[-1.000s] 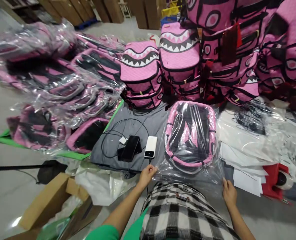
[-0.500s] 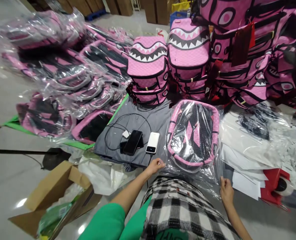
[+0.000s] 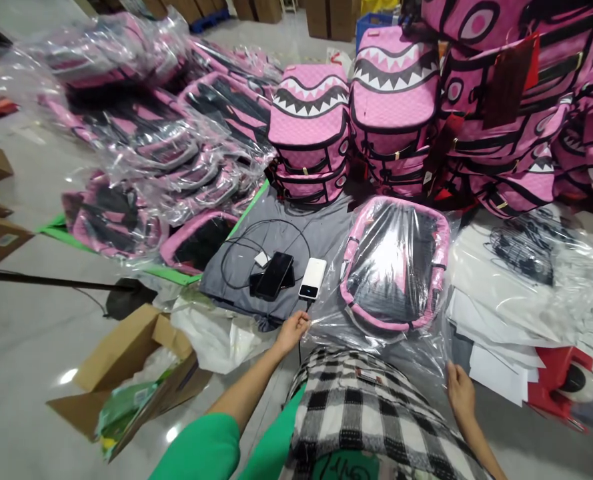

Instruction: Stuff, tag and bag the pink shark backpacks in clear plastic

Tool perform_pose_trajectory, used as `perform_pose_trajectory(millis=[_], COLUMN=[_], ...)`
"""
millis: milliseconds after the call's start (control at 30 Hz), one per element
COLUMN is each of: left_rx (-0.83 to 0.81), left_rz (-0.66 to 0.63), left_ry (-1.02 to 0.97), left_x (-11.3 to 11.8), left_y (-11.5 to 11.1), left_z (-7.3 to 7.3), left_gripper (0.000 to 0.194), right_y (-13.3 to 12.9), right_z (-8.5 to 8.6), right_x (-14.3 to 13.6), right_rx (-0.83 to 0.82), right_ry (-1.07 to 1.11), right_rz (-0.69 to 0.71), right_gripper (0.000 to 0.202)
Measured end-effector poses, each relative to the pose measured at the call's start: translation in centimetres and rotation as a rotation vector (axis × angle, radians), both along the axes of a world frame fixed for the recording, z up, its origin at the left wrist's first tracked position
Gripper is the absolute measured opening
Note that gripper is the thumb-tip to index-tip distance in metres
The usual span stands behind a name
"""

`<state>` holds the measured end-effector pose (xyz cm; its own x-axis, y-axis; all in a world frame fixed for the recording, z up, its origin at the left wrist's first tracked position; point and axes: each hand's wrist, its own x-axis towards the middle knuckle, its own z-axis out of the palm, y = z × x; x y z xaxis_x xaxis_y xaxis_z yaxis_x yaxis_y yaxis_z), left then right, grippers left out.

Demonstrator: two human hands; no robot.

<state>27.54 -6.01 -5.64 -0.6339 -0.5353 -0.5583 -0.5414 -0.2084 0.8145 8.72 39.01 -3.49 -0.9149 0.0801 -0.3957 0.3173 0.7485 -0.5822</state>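
Observation:
A pink and black backpack (image 3: pixel 395 267) lies back side up on the grey cloth, inside a clear plastic bag (image 3: pixel 371 340). My left hand (image 3: pixel 292 331) is closed on the bag's near left corner, fingers pinched together. At the near right corner, my right hand (image 3: pixel 460 390) pinches the other end of the bag's edge. Between the two hands the film is spread out in front of the backpack. Just beyond my left hand lies a white power bank (image 3: pixel 313 279) with a cable plugged in.
Bagged backpacks (image 3: pixel 141 127) are heaped on the left, and unbagged pink backpacks (image 3: pixel 309 127) stand along the back. Black phones (image 3: pixel 275 275) rest on the cloth. White sheets (image 3: pixel 499 373) and a red tape dispenser (image 3: pixel 559 383) sit right. An open carton (image 3: pixel 121 353) stands on the floor.
My left hand has moved left with its corner of the plastic bag, stretching the near edge wider. My right hand keeps its hold. The whole view has shifted slightly.

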Motion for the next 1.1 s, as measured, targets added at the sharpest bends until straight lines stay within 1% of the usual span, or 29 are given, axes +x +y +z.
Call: perform_pose_trajectory(millis=[100,200,267,367,433,500,600,633,667,700,733,767,833,867,900,933,967,1000,1033,1067,1100], left_rx=[0.018,0.026,0.016,0.019,0.057,0.107,0.189,0.182,0.118,-0.017,-0.22,-0.469,-0.953,-1.129,-1.245,-1.308,-1.327,-1.31,-1.263,-1.19,-1.099], left_rz=[0.002,-0.011,-0.026,-0.038,-0.039,-0.046,-0.098,-0.134,-0.186,-0.258,-0.351,-0.469,-0.735,-0.866,-0.984,-1.081,-1.152,-1.2,-1.236,-1.252,-1.244], left_ry=[-0.017,-0.032,-0.035,-0.034,-0.032,-0.034,-0.032,-0.027,-0.015,0.007,0.04,0.086,0.192,0.256,0.32,0.384,0.447,0.5,0.54,0.553,0.536], left_x=[0.8,1.0,0.7,0.3,0.5,1.1,2.1,2.5,2.8,3.0,3.2,3.4,3.4,3.2,3.0,2.8,2.6,2.4,2.3,2.2,2.2], left_y=[-1.3,-1.8,-1.3,0.0,0.8,0.8,-0.6,-1.3,-2.1,-2.8,-3.5,-4.0,-4.4,-4.3,-4.1,-3.9,-3.7,-3.5,-3.4,-3.4,-3.5], left_z=[0.4,0.7,0.5,0.0,-0.1,0.1,0.6,0.8,0.9,1.0,1.1,1.2,1.3,1.2,1.1,0.9,0.6,0.3,0.0,-0.2,-0.3], left_gripper=[0.045,0.046,0.042,0.041,0.045,0.051,0.069,0.072,0.071,0.067,0.062,0.056,0.047,0.047,0.048,0.049,0.049,0.048,0.046,0.044,0.043], right_y=[-0.2,0.0,0.3,0.6,0.5,0.3,0.7,1.1,1.6,2.2,2.7,3.3,4.0,4.3,4.4,4.4,4.4,4.3,4.3,4.3,4.3], right_z=[-0.2,0.0,0.3,0.6,0.4,-0.2,-1.1,-1.3,-1.3,-1.3,-1.1,-0.9,-0.3,0.0,0.3,0.6,0.8,0.9,1.1,1.2,1.2], right_x=[0.1,0.1,0.3,1.0,1.5,1.8,2.0,2.0,2.1,2.3,2.6,2.9,3.6,3.9,4.1,4.2,4.2,4.1,4.0,3.8,3.5], right_rx=[-0.127,-0.183,-0.211,-0.211,-0.203,-0.202,-0.192,-0.183,-0.169,-0.152,-0.13,-0.105,-0.066,-0.053,-0.046,-0.046,-0.055,-0.077,-0.117,-0.17,-0.224], right_ry=[-0.05,-0.134,-0.147,-0.055,-0.006,0.013,0.046,0.063,0.084,0.11,0.14,0.172,0.235,0.272,0.314,0.355,0.39,0.412,0.414,0.398,0.375], right_rz=[-0.064,-0.096,-0.099,-0.081,-0.083,-0.089,-0.069,-0.059,-0.05,-0.043,-0.039,-0.035,-0.016,0.034,0.118,0.228,0.344,0.441,0.487,0.471,0.418], right_gripper=[0.068,0.072,0.072,0.071,0.071,0.071,0.07,0.069,0.068,0.066,0.063,0.059,0.049,0.045,0.041,0.037,0.034,0.031,0.029,0.026,0.023])
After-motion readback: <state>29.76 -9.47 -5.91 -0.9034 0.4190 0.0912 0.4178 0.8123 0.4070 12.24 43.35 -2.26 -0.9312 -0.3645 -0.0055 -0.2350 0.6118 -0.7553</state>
